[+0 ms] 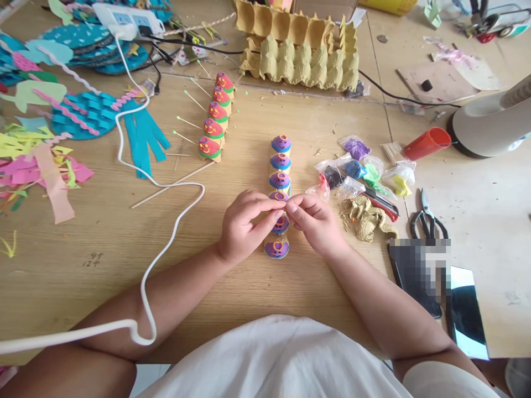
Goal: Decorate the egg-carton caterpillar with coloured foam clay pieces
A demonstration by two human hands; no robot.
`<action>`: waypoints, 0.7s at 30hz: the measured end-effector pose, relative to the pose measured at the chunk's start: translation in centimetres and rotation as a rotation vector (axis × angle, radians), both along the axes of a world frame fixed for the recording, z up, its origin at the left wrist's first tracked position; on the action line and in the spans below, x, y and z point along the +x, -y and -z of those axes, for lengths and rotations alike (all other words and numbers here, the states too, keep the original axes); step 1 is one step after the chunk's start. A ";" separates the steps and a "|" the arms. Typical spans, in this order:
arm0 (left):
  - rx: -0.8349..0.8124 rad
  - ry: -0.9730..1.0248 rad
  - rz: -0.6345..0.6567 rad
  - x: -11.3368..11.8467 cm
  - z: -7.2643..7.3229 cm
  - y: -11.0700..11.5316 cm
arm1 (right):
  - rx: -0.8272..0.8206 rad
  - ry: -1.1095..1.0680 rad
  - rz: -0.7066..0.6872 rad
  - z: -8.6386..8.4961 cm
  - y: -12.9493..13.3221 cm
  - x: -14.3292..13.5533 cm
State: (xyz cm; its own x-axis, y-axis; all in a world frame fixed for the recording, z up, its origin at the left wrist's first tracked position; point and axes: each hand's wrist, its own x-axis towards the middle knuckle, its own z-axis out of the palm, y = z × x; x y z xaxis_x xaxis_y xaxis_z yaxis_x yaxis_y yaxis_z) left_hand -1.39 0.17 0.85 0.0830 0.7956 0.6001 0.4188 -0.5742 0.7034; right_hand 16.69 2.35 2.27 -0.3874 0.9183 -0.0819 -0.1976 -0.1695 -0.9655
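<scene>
A strip of egg-carton cups (pixel 280 179) covered in purple and blue clay, with orange rings on top, lies lengthwise in front of me. Above its middle, my left hand (pixel 246 226) and my right hand (pixel 317 224) meet at the fingertips. Thumb and forefinger are pinched together on each. Whatever sits between the tips is too small to make out. Part of the strip is hidden behind the fingers. Further left stands a second strip (pixel 213 128) in red and green clay, with green-tipped sticks poking out of its sides.
Bags of coloured clay (pixel 357 168), a utility knife (pixel 381 203) and scissors (pixel 427 218) lie right, near a red cup (pixel 427 143) and a lamp base (pixel 493 121). Egg cartons (pixel 309 61) stand behind. A white cable (pixel 178 221) crosses the left side, near paper scraps (pixel 33 166).
</scene>
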 end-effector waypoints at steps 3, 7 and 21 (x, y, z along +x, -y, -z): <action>-0.024 -0.013 -0.007 0.0 0.0 0.0 | 0.052 0.038 0.006 -0.1 0.0 0.0; -0.025 -0.016 0.001 0.0 -0.1 0.0 | 0.138 0.079 0.001 -0.3 0.2 -0.2; 0.002 -0.041 0.024 0.0 -0.2 -0.1 | 0.200 0.163 0.031 -0.4 0.4 -0.1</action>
